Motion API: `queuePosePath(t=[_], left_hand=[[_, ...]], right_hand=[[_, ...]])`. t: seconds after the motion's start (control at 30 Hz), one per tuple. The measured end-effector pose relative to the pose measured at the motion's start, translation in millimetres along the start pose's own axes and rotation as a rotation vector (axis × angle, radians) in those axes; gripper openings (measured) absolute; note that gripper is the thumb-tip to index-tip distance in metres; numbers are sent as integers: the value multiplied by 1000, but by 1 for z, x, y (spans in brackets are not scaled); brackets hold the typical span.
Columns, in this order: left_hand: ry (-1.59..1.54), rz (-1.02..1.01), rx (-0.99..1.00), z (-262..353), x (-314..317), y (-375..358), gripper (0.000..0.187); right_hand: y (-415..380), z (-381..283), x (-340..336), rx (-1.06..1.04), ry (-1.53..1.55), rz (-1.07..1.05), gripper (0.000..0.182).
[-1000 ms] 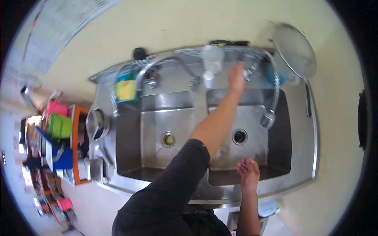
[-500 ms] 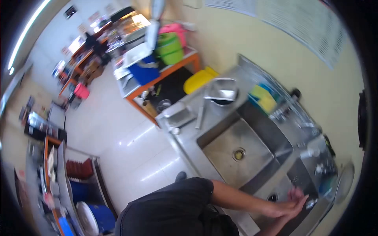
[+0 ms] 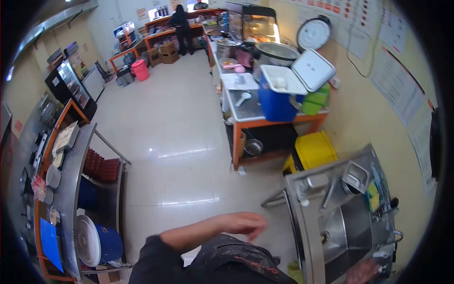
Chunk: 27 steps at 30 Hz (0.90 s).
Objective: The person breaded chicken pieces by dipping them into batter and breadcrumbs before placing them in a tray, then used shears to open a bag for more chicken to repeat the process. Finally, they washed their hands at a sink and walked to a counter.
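Note:
My left hand [image 3: 245, 224] hangs in the air before my dark apron [image 3: 231, 258], to the left of the sink counter. Its fingers droop loosely, slightly blurred, with nothing seen in them. Low at the right, my right hand [image 3: 363, 272] is over the near part of the steel sink [image 3: 333, 225]; motion smears its fingers. A steel pan [image 3: 355, 176] and a yellow-green sponge [image 3: 374, 196] lie at the far side of the basin, by the tap [image 3: 385, 210]. A green cloth [image 3: 295, 272] shows at the counter's near left edge.
Behind the sink stand a yellow bin [image 3: 316, 150] and an orange-framed table [image 3: 246, 124] bearing an open blue cooler [image 3: 280, 103]. To the left, a steel shelf unit [image 3: 87, 142] holds a lidded blue tub [image 3: 109, 242]. A person in dark clothes [image 3: 179, 26] stands far back.
My hands, together over the sink half a second ago, have parted. The left has moved left, out over the floor side; the right stays by the sink. The view has turned left and up.

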<state>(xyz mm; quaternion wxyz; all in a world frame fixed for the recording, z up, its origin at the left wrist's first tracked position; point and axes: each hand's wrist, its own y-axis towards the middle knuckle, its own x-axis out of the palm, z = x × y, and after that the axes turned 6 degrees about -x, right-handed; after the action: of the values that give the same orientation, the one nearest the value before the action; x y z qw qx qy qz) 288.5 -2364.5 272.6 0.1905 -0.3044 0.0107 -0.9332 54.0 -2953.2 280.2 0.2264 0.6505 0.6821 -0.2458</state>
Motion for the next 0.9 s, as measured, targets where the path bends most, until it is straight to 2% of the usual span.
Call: queuePosePath(t=[0.03, 0.1, 0.17, 0.2, 0.27, 0.3, 0.37, 0.4, 0.43, 0.47, 0.53, 0.57, 0.63, 0.7, 0.77, 0.8, 0.9], left_hand=[[-31, 83, 4, -12, -31, -52, 41], [-361, 630, -142, -37, -53, -136, 37], [-508, 757, 13, -86, -81, -201, 34], [-653, 725, 115, -78, -90, -212, 34], [-952, 645, 304, -65, -106, -232, 34], [-899, 631, 330, -55, -126, -231, 34], [-789, 605, 386, -22, -172, -206, 36], [-739, 541, 384, -1, -196, -196, 37], [-686, 478, 386, 25, -219, -187, 39], [-661, 453, 406, 45, -242, -181, 40], [-623, 412, 439, 80, -284, -178, 42], [-570, 508, 465, 100, -305, -187, 44], [-476, 707, 505, 136, -335, -219, 47], [-434, 909, 579, 183, -349, -266, 50], [-393, 1111, 719, 223, -358, -308, 50], [-370, 1147, 772, 235, -368, -326, 48], [-352, 1258, 946, 249, -403, -369, 44]], right_hand=[[20, -28, 29, 191, -56, -80, 30], [66, -107, 90, 627, 25, -261, 36], [109, -171, 141, 1028, 135, -406, 43], [132, -193, 166, 1117, 156, -479, 47], [177, -212, 216, 1036, 132, -636, 52], [204, -213, 245, 996, 119, -715, 54], [257, -174, 326, 329, -119, -816, 61], [299, -165, 369, 287, -166, -807, 51], [346, -196, 409, 239, -215, -797, 43], [392, -256, 439, 35, -135, -698, 38], [482, -320, 507, -35, 422, -786, 38], [520, -332, 548, -90, 564, -871, 34], [599, -418, 584, -220, 571, -1192, 30], [675, -508, 622, -290, 248, -1601, 32], [719, -567, 663, -654, 207, -1673, 38], [737, -593, 685, -836, 179, -1698, 42], [779, -649, 759, -1137, -65, -1800, 56]])
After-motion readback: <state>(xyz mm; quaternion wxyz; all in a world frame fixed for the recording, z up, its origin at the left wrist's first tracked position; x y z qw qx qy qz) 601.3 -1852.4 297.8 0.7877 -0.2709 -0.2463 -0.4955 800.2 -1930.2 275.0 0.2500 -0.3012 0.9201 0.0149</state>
